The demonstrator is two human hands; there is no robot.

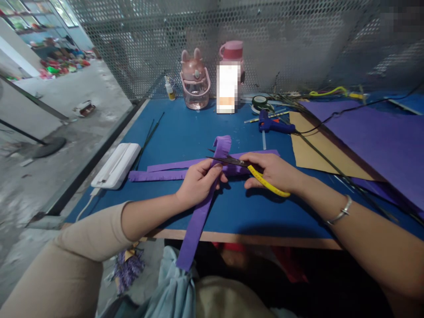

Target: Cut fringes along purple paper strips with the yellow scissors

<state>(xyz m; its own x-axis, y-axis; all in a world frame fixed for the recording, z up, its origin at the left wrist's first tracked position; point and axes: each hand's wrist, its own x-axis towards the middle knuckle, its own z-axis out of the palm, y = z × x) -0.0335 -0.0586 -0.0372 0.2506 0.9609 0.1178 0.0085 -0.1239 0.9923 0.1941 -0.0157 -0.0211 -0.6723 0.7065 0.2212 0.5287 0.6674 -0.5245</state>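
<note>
My left hand (199,183) pinches a long purple strip (196,224) between thumb and fingers. The strip's upper end is cut into a fringe and curls over, while its plain lower end hangs past the table's front edge toward my lap. In my right hand (270,170) is a pair of scissors (236,162) with yellow-wrapped handles. Their dark blades lie apart across the strip, just above my left fingertips. Behind my hands, more purple strips (157,176) lie flat on the blue table (179,132), at least one with a fringed edge.
A white power bank (115,165) with a cable lies left, beside dark thin stems (150,137). Farther back stand a pink bottle (195,84), a small dropper bottle (170,88) and green tape (260,104). To the right are a blue glue gun (274,125) and purple sheets (371,137).
</note>
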